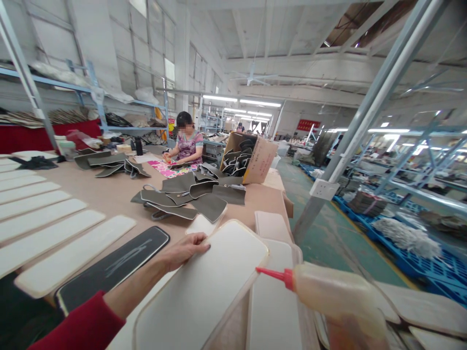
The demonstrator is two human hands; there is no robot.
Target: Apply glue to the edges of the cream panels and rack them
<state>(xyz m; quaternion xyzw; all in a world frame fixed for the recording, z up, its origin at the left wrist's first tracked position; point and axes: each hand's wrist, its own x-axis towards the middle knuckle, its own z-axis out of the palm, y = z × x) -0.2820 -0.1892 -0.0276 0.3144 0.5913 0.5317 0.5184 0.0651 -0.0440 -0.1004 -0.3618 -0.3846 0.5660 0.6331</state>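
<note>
My left hand point(189, 250) is closed on the far left edge of a white rounded panel point(204, 291), thumb on top, holding it tilted. Its rim carries a thin yellowish line. At the panel's right edge is the red nozzle point(272, 273) of a squeeze bottle point(335, 289) with yellowish contents, lying nearly level in the air. Blurred at the bottom edge, my right hand point(350, 333) grips that bottle from below; most of it is hidden or cut off. A black panel point(116, 265) with pale streaks lies left of my forearm.
Several white panels point(76, 253) lie in a row on the table's left. Others are stacked point(275, 291) under the held one. Dark grey pieces point(175, 194) are heaped ahead, before a cardboard box point(260, 158). Across the table sits a co-worker point(188, 143). A metal post point(328, 170) stands right.
</note>
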